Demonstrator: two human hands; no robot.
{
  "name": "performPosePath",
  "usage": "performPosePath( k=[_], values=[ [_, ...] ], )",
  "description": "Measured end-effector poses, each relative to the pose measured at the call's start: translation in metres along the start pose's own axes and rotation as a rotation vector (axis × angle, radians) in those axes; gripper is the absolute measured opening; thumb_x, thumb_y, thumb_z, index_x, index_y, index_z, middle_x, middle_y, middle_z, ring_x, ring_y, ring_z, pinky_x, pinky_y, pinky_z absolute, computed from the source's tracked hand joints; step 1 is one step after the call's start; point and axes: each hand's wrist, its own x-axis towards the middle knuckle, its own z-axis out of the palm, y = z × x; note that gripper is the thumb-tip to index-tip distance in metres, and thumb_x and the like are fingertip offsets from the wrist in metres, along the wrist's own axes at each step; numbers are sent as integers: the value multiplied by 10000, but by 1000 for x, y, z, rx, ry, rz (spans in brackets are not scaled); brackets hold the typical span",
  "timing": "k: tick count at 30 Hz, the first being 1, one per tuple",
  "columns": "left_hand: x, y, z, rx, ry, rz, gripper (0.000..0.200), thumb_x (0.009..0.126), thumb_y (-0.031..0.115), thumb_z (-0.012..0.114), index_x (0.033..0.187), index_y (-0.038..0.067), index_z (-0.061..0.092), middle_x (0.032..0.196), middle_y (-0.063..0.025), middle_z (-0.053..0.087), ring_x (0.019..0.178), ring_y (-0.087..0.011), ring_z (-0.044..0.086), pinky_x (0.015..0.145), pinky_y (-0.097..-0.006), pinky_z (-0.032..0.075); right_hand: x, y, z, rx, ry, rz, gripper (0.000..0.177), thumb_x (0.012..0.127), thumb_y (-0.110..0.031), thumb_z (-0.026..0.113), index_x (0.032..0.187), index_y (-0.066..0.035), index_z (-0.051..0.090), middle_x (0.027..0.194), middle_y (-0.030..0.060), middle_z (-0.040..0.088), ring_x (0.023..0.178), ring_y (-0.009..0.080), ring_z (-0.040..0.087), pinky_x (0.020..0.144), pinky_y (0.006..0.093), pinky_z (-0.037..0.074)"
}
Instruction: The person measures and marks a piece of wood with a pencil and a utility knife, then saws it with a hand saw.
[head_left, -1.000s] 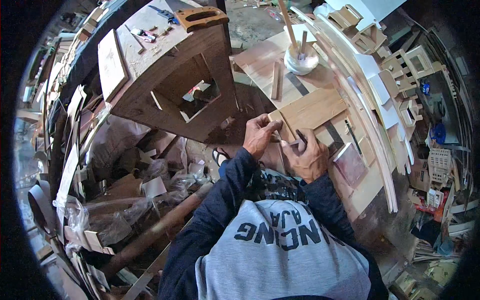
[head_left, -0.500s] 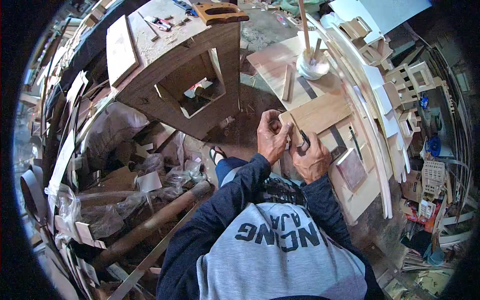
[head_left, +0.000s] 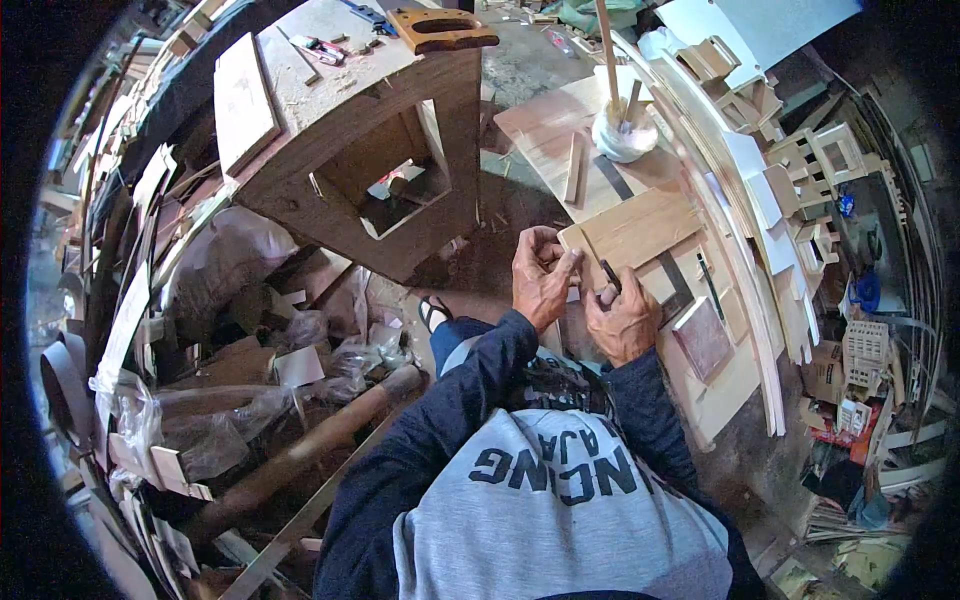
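Note:
My right hand (head_left: 622,318) is closed around a small dark tool (head_left: 609,273), whose tip points up and to the left. Just left of it, my left hand (head_left: 543,278) has its fingers curled together near the corner of a light wooden board (head_left: 640,232); what is between those fingers is too small to make out. The board rests on a larger plywood sheet (head_left: 545,115). A thin wooden strip (head_left: 574,166) and a white pot (head_left: 626,137) with sticks in it stand beyond the board.
A wooden cabinet (head_left: 459,130) with a square opening stands at the front left, with a handsaw (head_left: 441,28) and pliers (head_left: 322,48) on top. A reddish block (head_left: 703,340) and a pencil (head_left: 711,285) lie right of my hands. Wood scraps and plastic lie at the left.
Both hands stay almost in place. The tool in my right hand has shifted slightly, and the fingers of my left hand have moved a little.

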Motion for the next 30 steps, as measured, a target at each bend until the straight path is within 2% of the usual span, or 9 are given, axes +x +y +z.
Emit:
performPosePath(
  k=[1,6,9,15,22,25,30],
  values=[
    [-1,3,0,-3,-1,-13,281,910,48,651,1125,29,471,837,-43,616,700,-82,598,577,-251,542,0,1,2,1,9,-7,332,727,-219,770,840,-80,491,639,85,565,604,362,604,567,488,465],
    [-3,4,-5,-44,4,-60,252,931,82,633,1136,46,491,869,-45,623,723,-98,623,595,-270,560,1,-2,0,36,-4,33,324,745,-238,765,822,-69,500,620,91,558,575,361,596,560,482,466],
    [-1,4,-11,-282,-20,-170,211,959,138,608,1135,58,524,910,-54,634,735,-125,647,619,-284,568,0,-4,-1,50,6,32,325,758,-236,773,830,-59,510,586,76,544,532,311,581,539,438,464],
    [10,1,-21,-389,-96,-393,228,988,224,574,1165,80,565,983,-22,639,802,-153,653,728,-317,555,2,-1,-1,58,9,-3,326,766,-230,779,842,-48,520,569,62,534,499,264,563,523,408,458],
    [12,-10,-26,-441,-143,-405,244,989,220,565,1185,74,562,980,-25,643,815,-146,634,733,-308,539,0,6,4,60,-20,11,334,762,-223,790,864,-34,535,597,61,538,513,241,568,521,380,469],
    [13,-12,-26,-442,-152,-404,248,990,214,559,1192,71,561,993,-29,644,818,-152,635,745,-320,539,1,2,0,84,-55,54,354,755,-260,769,840,-47,499,674,156,568,664,411,600,605,501,464],
    [11,-7,-25,-437,-147,-403,251,985,199,560,1198,67,563,1011,-37,648,832,-169,643,767,-328,538,2,3,0,100,-63,44,339,751,-245,763,832,-53,496,660,142,559,642,398,598,591,493,465]
  ],
)
